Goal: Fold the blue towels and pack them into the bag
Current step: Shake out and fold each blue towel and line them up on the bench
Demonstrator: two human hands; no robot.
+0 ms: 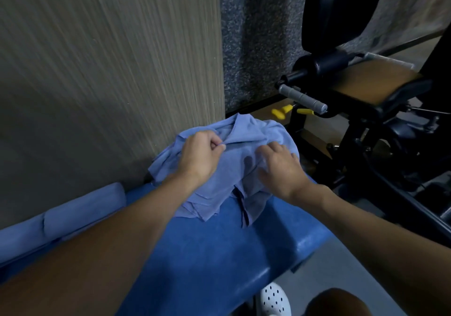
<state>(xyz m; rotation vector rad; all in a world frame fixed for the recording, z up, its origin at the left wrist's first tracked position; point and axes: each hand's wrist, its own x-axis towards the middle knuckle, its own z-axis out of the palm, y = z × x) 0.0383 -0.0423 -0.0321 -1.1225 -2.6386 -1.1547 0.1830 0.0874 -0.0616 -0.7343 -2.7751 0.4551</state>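
A crumpled pile of light blue towels [229, 169] lies at the far end of a padded blue bench [219, 254], against the wood-grain wall. My left hand [199, 155] pinches a fold of the top towel between thumb and fingers. My right hand [280, 169] rests on the pile's right side with its fingers curled into the cloth. Rolled blue towels [73, 213] lie along the wall at the bench's left edge. No bag shows in view.
A black exercise machine [366, 110] with a tan seat pad, a grey handle [302, 99] and yellow pins stands to the right. The wood-grain wall [109, 71] closes the left side. My white perforated shoe [275, 301] is on the grey floor below the bench.
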